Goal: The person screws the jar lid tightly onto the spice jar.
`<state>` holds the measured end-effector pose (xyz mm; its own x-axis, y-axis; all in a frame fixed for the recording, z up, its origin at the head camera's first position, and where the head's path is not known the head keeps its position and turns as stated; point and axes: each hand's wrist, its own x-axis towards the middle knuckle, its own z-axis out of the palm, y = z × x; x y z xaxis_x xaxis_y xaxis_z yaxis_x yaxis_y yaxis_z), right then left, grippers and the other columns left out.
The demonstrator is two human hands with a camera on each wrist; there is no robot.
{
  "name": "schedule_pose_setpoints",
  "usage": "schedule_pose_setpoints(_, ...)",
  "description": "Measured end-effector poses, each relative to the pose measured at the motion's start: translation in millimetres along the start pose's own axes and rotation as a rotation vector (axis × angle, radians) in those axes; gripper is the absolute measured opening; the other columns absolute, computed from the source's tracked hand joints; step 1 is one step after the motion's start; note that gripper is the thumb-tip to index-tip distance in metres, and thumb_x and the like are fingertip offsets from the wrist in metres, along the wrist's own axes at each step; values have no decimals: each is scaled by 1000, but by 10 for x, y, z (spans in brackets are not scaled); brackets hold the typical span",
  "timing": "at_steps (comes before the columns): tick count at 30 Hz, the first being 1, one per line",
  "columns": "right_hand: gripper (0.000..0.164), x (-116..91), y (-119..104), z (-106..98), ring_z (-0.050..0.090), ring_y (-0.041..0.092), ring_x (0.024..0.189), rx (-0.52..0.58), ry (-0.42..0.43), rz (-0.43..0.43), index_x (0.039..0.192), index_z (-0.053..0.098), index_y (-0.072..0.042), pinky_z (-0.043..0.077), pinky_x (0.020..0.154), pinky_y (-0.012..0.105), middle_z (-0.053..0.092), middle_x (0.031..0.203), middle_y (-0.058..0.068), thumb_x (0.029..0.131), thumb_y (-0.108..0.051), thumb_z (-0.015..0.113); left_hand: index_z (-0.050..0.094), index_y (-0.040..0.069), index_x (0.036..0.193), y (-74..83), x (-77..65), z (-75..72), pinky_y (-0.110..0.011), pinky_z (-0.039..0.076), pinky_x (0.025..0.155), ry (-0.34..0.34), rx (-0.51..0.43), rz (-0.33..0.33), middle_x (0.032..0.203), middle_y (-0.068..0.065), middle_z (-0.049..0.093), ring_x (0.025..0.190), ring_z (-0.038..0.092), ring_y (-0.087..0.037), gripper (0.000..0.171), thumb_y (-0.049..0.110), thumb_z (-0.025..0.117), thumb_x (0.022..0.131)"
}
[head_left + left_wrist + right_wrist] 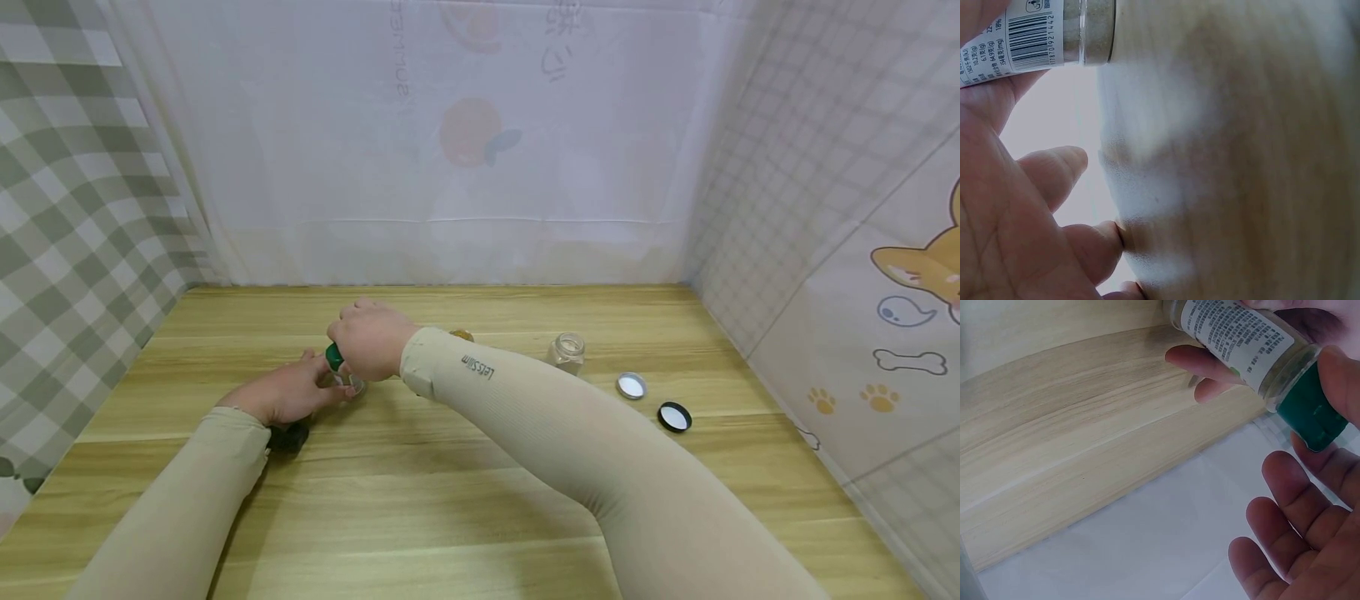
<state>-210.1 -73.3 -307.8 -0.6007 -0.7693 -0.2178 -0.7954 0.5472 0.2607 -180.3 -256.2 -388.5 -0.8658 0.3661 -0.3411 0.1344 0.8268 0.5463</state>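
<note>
A clear spice shaker with a white printed label (1238,344) and a green cap (1314,406) stands at the left of the table, mostly covered by the hands in the head view. My left hand (288,390) grips its body between thumb and forefinger. In the left wrist view the barcoded label (1030,39) and the shaker's base show, with the other fingers spread below the grip. From above, my right hand (375,340) pinches the green cap between thumb and forefinger. Its remaining fingers (1279,519) are off the cap, loosely bent.
An uncapped glass jar (567,353) stands right of centre. Two lids lie beside it, one silver-rimmed (632,386) and one black-rimmed (674,417), white insides up. Something amber (462,335) peeks out behind the right sleeve. Fabric-covered walls (480,242) border the table's back and sides.
</note>
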Motion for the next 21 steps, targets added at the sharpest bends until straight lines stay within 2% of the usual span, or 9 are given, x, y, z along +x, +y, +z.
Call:
schedule_pose_setpoints(11,51,5,-2,-1,54,13,118,12,-2,14,146,59,-20,44,108,29,63,132,-5,107,-52,57,26,24,169,19,-5,-10,-81,26,115,-11,-8,-22,172,-27,20,156,-4,-61,85,69,52,102)
schedule_pose_setpoints(21,50,-5,-3,4,55,13,117,15,1,25,146,59,-20,45,107,29,63,132,-5,107,-52,56,23,26,170,21,-3,-9,-81,27,114,-12,-1,-27,172,-29,16,156,-3,-61,87,71,51,101)
